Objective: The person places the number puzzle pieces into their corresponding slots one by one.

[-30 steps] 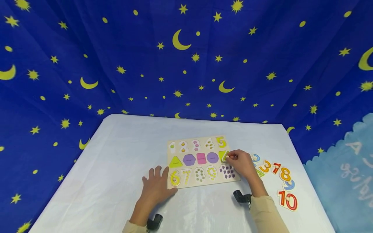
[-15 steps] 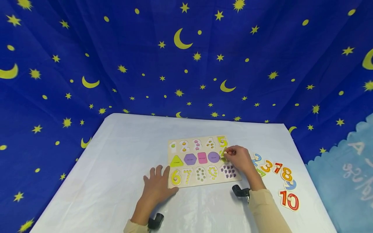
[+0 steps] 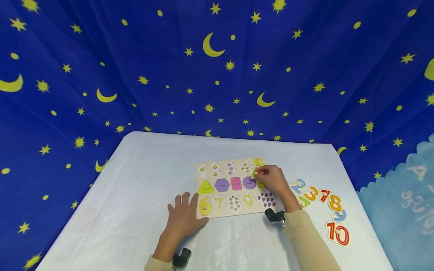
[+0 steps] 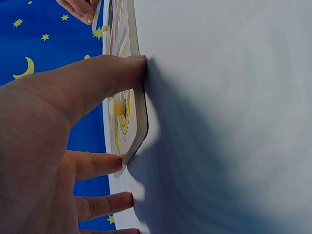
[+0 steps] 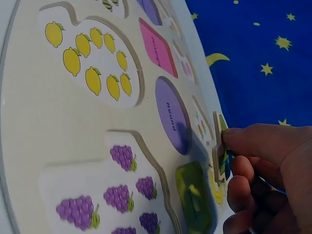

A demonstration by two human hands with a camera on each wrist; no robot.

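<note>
The wooden number puzzle board (image 3: 226, 194) lies on the white table, with the yellow 5 (image 3: 259, 162) and yellow 6 (image 3: 205, 206) pieces seated in it. My right hand (image 3: 274, 178) pinches a green number 4 puzzle piece (image 5: 223, 151) between thumb and fingers, over the board's right part near the round recess (image 5: 171, 114). Behind the fingers the 5 is partly covered. At the board's left front corner rests my left hand (image 3: 184, 214), fingers spread; in the left wrist view its thumb (image 4: 117, 70) lies against the front edge.
Right of the board lie loose number pieces: a blue 2 (image 3: 298, 185), an orange 3 (image 3: 310, 194), a red 1 (image 3: 324, 195), an orange 8 (image 3: 335, 203), a blue 9 (image 3: 340, 215), a green 7 (image 3: 304, 202) and a red 10 (image 3: 338, 233). A starry blue cloth (image 3: 190, 75) hangs behind.
My right hand has carried the 4 up and left from the green square recess toward the board's upper row, uncovering part of that recess. The left hand stays in place.
</note>
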